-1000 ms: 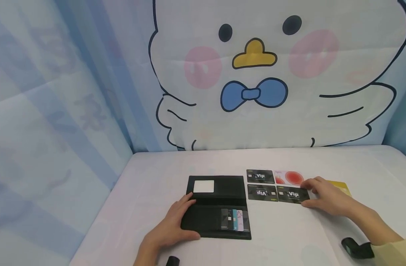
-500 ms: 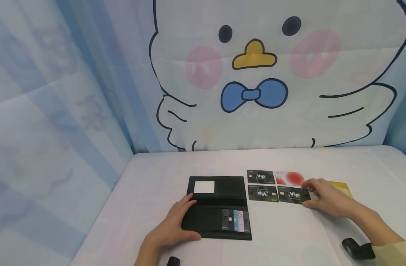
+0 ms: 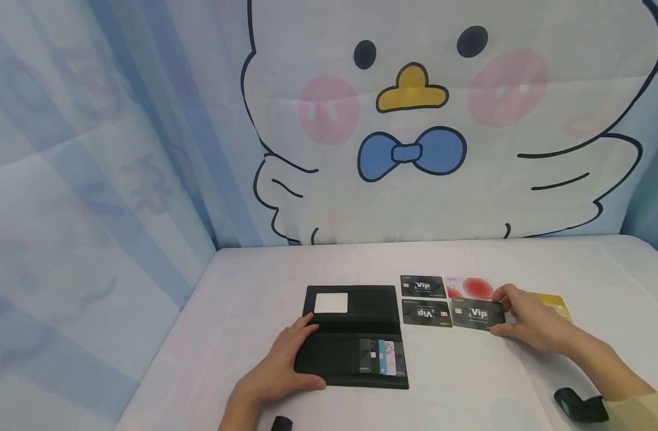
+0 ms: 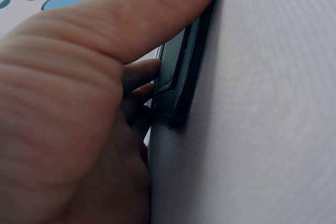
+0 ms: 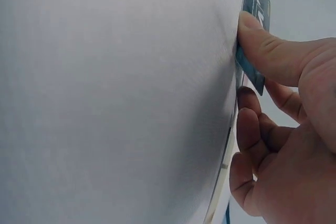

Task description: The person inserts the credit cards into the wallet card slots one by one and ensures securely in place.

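A black Vip card (image 3: 476,314) is pinched at its right end by my right hand (image 3: 533,323), thumb at the near edge and a finger at the far one. In the right wrist view the card (image 5: 260,3) is tilted, with one edge raised off the cloth. An unfolded black wallet (image 3: 329,356) lies to the left, with several cards in its lower-right slots. My left hand (image 3: 282,365) rests at its left side, fingertips on the left edge and thumb by the near edge. In the left wrist view, the thumb partly hides the wallet (image 4: 176,87).
Beside the held card lie two more black Vip cards (image 3: 423,286) and a white card with red circles (image 3: 469,288). A yellow card (image 3: 554,303) is partly hidden behind the right hand. A printed curtain (image 3: 329,197) rises behind the white-covered table (image 3: 355,263).
The far edge of the black Vip card has tipped up from the table in my right hand, its fingers rising slightly. My left hand and the wallet stay in place.
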Motion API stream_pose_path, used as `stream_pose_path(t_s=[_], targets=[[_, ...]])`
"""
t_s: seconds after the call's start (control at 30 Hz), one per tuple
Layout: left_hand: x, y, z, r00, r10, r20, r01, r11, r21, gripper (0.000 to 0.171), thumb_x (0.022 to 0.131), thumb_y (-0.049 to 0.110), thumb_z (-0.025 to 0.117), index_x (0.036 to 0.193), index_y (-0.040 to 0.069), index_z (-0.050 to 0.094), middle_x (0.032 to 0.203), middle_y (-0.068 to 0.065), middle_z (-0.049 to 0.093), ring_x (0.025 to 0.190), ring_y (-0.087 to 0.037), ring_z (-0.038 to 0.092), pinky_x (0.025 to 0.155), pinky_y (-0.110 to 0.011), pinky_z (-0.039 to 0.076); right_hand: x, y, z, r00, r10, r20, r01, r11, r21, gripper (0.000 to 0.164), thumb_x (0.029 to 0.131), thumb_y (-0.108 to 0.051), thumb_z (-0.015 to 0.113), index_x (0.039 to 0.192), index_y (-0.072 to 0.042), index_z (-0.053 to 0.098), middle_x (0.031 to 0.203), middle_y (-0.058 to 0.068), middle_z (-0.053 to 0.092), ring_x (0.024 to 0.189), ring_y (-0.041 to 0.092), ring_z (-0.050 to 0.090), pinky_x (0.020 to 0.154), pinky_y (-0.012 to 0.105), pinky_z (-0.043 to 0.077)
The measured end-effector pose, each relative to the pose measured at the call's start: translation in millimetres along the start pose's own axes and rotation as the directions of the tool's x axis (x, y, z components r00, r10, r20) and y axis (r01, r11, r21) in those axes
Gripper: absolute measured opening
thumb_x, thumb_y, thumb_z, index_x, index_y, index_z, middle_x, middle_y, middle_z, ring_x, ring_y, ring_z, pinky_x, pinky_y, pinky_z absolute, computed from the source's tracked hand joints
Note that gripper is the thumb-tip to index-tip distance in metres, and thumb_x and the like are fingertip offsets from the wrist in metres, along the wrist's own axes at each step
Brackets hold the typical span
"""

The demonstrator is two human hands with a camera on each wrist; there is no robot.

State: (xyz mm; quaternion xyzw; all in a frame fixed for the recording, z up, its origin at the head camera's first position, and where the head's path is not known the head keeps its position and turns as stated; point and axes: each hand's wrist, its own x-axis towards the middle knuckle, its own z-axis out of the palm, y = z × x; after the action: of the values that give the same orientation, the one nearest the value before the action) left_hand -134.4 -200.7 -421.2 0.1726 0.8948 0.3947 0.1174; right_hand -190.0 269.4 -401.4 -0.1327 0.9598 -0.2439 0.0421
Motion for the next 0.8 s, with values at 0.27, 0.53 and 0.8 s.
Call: stream_pose_path(t_s=[0.27, 0.53, 0.8], targets=[[-0.3, 1.7, 0.0, 1.000, -0.005, -0.001, 0.005, 1.000, -0.004, 0.095, 0.076, 0.039, 0.089, 0.153, 0.009, 0.041, 0.166, -0.007, 0.020, 0.150, -0.041, 0.013, 0.115, -0.066, 0.017, -4.7, -2.9, 0.7, 1.000, 0.008, -0.008, -0.008, 1.000, 0.000, 0.062, 0.081, -0.015, 0.085, 0.124, 0.003, 0.044, 0.087, 0.005, 0.051, 0.080, 0.021, 0.050, 0.064, 0.032, 0.040], [-0.5, 1.6, -0.6, 1.000, -0.002, 0.001, 0.002, 1.000, -0.007, 0.095, 0.076, 0.038, 0.089, 0.153, 0.009, 0.040, 0.166, -0.007, 0.020, 0.150, -0.041, 0.012, 0.115, -0.066, 0.016, -5.4, -2.2, 0.5, 1.000, 0.013, -0.001, -0.013, 1.000, 0.020, 0.063, 0.082, -0.019, 0.084, 0.127, 0.007, 0.048, 0.089, 0.005, 0.050, 0.082, 0.021, 0.049, 0.063, 0.028, 0.039], [0.2, 0.5, -0.4, 1.000, 0.009, 0.000, -0.009, 1.000, 0.001, 0.095, 0.076, 0.039, 0.089, 0.153, 0.008, 0.041, 0.166, -0.008, 0.020, 0.150, -0.041, 0.012, 0.115, -0.066, 0.016, -7.9, 1.3, -0.5, 0.999, 0.045, 0.008, -0.045, 0.999, 0.023, 0.068, 0.081, -0.024, 0.085, 0.130, 0.008, 0.050, 0.096, 0.006, 0.054, 0.089, 0.025, 0.050, 0.068, 0.031, 0.045]])
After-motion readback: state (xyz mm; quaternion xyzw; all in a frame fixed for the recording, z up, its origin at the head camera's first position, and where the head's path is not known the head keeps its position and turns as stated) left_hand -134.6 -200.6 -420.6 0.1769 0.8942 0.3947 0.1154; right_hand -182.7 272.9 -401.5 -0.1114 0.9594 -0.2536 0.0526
